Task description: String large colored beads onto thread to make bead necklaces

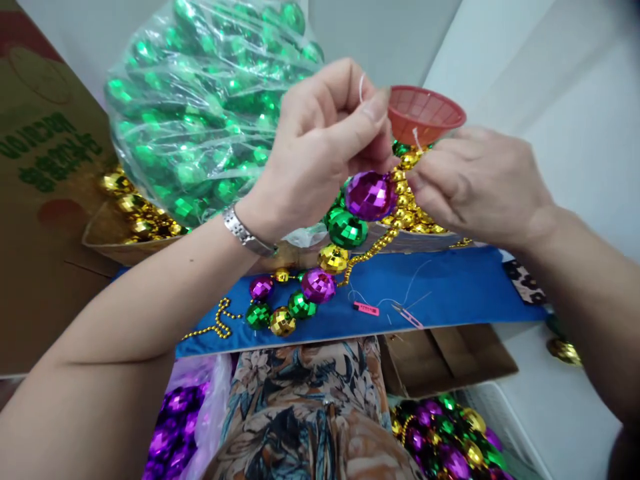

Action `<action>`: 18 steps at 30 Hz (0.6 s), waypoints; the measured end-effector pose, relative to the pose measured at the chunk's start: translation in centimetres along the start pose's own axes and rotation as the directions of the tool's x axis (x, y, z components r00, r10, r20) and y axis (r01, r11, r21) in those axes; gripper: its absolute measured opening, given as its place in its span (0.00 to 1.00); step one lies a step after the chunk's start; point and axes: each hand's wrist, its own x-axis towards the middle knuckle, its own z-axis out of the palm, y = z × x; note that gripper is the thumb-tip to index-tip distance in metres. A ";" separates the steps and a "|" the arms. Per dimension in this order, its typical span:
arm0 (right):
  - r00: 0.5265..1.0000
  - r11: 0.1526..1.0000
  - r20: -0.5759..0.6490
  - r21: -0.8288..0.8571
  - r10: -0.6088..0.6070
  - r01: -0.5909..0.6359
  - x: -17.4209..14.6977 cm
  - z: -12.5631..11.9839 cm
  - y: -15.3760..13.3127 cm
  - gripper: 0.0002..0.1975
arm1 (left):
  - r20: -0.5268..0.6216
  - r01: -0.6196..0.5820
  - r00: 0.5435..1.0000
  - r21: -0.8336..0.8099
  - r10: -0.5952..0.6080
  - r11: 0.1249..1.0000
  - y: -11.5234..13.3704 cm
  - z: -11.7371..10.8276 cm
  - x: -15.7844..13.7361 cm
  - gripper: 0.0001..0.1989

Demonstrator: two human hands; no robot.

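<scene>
My left hand is raised over the table, thumb and forefinger pinched together on a thin white string. Opposite it, my right hand is closed at the end of a strand of small gold beads, where a white string end sticks up. From between the hands hangs a bead garland of large purple, green and gold faceted balls. Its lower part rests on the blue tabletop. The fingertips of my right hand are partly hidden.
A plastic bag of green balls stands behind, left. A red basket sits over gold beads. On the table lie a pink lighter and thread snips. Below are purple balls and a white crate with mixed beads.
</scene>
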 end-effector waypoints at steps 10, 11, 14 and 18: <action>0.994 0.975 0.087 0.219 -0.065 0.045 -3.2 4.4 -3.7 0.20 | 0.048 0.116 0.993 -0.131 -0.111 0.985 -5.5 -1.2 -3.9 0.14; 0.993 0.968 0.105 0.249 -0.062 0.034 -3.6 4.7 -4.2 0.20 | 0.054 0.137 0.990 -0.149 -0.130 0.979 -6.1 -1.2 -4.4 0.15; 0.985 0.937 0.170 0.347 -0.028 -0.033 -4.7 5.3 -5.4 0.19 | 0.069 0.195 0.980 -0.148 -0.187 0.970 -7.5 -1.1 -5.5 0.14; 0.953 0.820 0.266 0.508 0.142 -0.264 -5.7 5.1 -6.8 0.18 | 0.117 0.182 0.976 0.020 -0.183 0.983 -8.4 -0.4 -6.4 0.13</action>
